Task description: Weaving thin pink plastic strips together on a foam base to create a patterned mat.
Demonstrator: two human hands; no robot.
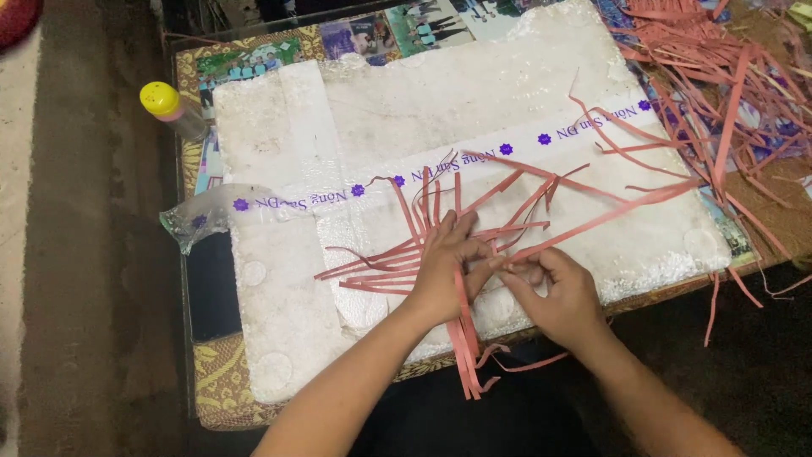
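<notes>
Far left, just off the table's left edge, there's a small clear bottle with a yellow cap (pixel 167 106), well away from the hands. The table (pixel 222 382) has a gold patterned cover, and a big white foam board (pixel 507 93) takes up nearly all of it, with a printed tape strip (pixel 338 195) running across it and flapping loose at the board's left edge. A dark flat slab (pixel 213 283) sits along the left side.

Near the front edge, the left hand (pixel 444 267) lies flat with fingers spread, pressing down on the thin pink-red paper strips (pixel 397 258) that fan out across the board's middle. Some strips (pixel 467 351) hang over the front edge. The right hand (pixel 554 292) is just beside it, fingertips pinched together on one strip end.

Far right corner is buried under a messy heap of the same strips (pixel 719 76), spilling past the right edge. The board's upper left area is mostly bare.
</notes>
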